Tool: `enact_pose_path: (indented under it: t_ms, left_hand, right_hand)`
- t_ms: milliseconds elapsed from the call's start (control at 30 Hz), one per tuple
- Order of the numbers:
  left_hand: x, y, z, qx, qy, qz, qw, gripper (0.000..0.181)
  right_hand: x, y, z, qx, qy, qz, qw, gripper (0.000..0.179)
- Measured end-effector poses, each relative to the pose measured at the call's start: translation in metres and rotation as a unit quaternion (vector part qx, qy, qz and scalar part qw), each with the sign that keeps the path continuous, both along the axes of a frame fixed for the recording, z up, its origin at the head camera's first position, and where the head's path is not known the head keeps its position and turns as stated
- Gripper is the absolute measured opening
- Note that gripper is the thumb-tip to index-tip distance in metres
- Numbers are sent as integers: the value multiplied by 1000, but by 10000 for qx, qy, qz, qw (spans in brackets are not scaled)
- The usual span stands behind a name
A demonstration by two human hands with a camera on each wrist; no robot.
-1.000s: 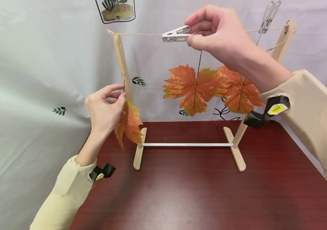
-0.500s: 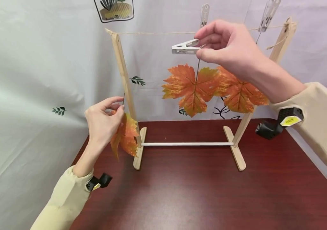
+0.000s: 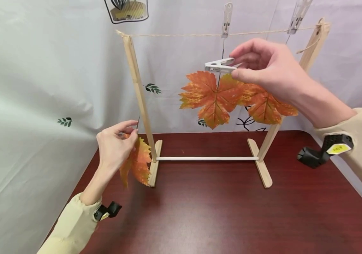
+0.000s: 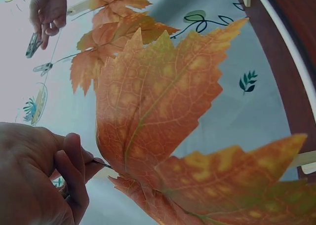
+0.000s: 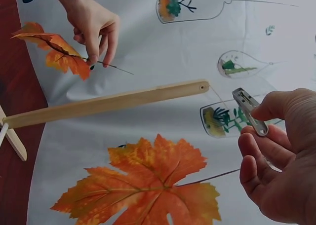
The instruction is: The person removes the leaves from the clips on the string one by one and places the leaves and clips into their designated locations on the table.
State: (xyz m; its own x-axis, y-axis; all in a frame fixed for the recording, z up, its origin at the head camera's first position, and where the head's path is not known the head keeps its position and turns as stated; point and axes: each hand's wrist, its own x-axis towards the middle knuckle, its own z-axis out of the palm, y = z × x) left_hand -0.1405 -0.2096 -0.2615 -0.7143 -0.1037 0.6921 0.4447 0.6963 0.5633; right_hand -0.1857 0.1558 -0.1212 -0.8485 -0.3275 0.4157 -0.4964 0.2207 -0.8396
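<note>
Head view: what's crowding the wooden rack [image 3: 140, 97]?

Two orange leaves [image 3: 214, 102] hang from its twine [image 3: 181, 35] on upright pegs [image 3: 226, 19], overlapping each other. Pale printed backdrop [image 3: 41, 70] behind it, dark red glossy surface [image 3: 212, 211] underneath, and a white rod [image 3: 206, 158] joining its feet.

Anything in the way?

Yeah, the right hand [image 3: 269, 72] and wrist hide a bit of the rack's right post and the top of one hanging leaf. That hand's pinching a white clip [image 3: 211, 67] in front of the rack, below its twine, and the clip crosses the other leaf's stem.

And the left hand [image 3: 115, 146]?

Well apart from the right one, pinching a third leaf [image 3: 141, 162] by its thin dark stem, just left of the rack's left post. The leaf covers some of that foot.

Textures?

Leaf's folded, jagged and netted with veins, orange going yellow-green. Clip's slim and slotted. The rack is pale, smooth wood with rounded ends.
</note>
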Motion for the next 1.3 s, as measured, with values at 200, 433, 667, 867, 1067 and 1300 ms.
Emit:
enact_pose_path:
  t_ms: [200, 433, 667, 867, 1067, 1300]
  left_hand:
    - [4, -3, -12, -161, -122, 47, 9998, 23]
    - [7, -7, -25, -309, -252, 53, 9992, 21]
    - [9, -7, -39, -507, -394, 87, 9979, 20]
    - [9, -4, -45, -603, -424, 26, 9973, 21]
    - [11, -3, -48, -596, -570, -68, 9966, 24]
    - [13, -4, -54, -612, -796, -106, 9949, 25]
  right_hand:
    - [5, 9, -9, 12, -82, 64, 9999, 33]
    - [10, 17, -18, -57, -149, 134, 9998, 33]
    - [14, 26, -35, -363, -272, 373, 9983, 31]
    - [16, 34, -48, -171, -370, 274, 9988, 32]
    - [20, 43, -63, -126, -559, 189, 9982, 33]
    - [21, 51, -89, -537, -741, 425, 9949, 35]
